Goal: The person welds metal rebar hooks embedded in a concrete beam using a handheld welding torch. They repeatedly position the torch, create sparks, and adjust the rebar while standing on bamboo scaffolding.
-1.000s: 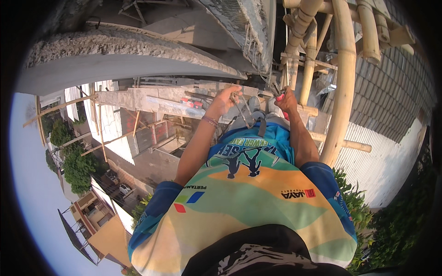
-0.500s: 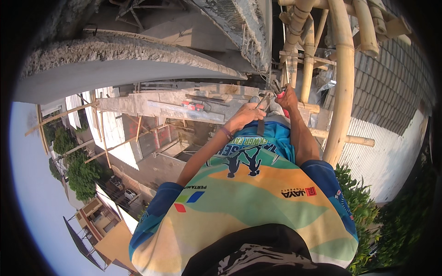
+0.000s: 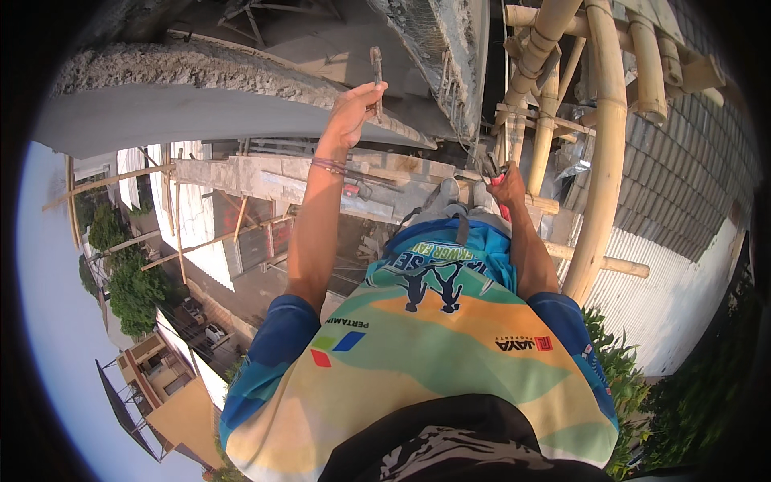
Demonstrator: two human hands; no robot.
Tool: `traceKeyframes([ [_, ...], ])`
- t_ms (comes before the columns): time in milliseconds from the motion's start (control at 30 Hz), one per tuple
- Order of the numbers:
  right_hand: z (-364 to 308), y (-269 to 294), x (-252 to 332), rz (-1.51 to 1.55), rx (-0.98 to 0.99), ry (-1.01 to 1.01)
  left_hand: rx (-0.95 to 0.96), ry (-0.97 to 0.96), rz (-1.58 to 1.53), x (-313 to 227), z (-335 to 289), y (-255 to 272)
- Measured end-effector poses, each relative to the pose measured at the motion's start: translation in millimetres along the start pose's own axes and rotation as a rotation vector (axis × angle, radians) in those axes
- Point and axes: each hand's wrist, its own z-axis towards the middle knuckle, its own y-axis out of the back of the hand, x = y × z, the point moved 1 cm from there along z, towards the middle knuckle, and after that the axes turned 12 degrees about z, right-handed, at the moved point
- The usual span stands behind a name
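Observation:
My left hand [image 3: 350,116] is raised ahead at the left, by the rough concrete ledge. Its fingers are closed round a slim grey metal piece [image 3: 377,74] with a rounded upper end; its exact kind is unclear. Low in front of my waist, my right hand [image 3: 507,189] grips red-handled pliers [image 3: 491,167], jaws pointing away from me. Part of the red handle shows below the fist. Just beyond the pliers stands a concrete column edge [image 3: 462,112] with exposed wire.
Bamboo scaffold poles [image 3: 606,145] rise close on my right. Below lies a plank walkway [image 3: 265,178] holding a red object [image 3: 351,191]. The concrete ledge [image 3: 201,76] runs across the left, with a drop to the yard beneath. A tiled roof [image 3: 675,177] lies at right.
My left hand has moved from near my waist up and forward, holding the grey metal piece. My right hand stays low with the pliers.

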Motion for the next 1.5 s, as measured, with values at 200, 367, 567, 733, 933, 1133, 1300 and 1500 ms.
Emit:
traceKeyframes([
  [200,-5,1,-8,0.000,-0.079,0.036,0.007,-0.085,0.357,-46,-16,7],
  [367,-7,1,-25,0.079,-0.145,0.042,0.272,-0.061,0.529,-29,-68,-12],
  [567,-4,-7,-24,0.062,-0.092,0.019,0.115,-0.298,0.299,-59,-45,-47],
  [733,-8,-9,-7,0.056,-0.047,0.082,-0.222,-0.397,0.412,-63,-21,-69],
  [933,-13,-3,-4,0.049,-0.014,-0.022,-0.243,-0.357,0.420,-49,-18,-66],
  [1133,-9,-5,-6,0.028,-0.039,0.051,0.130,-0.146,0.241,-55,7,-56],
  [1300,-7,-3,-6,0.033,-0.024,0.007,0.330,-0.048,0.000,-61,9,-52],
  [1500,-6,1,-4,0.007,-0.012,-0.038,0.388,-0.129,-0.085,-74,12,-42],
])
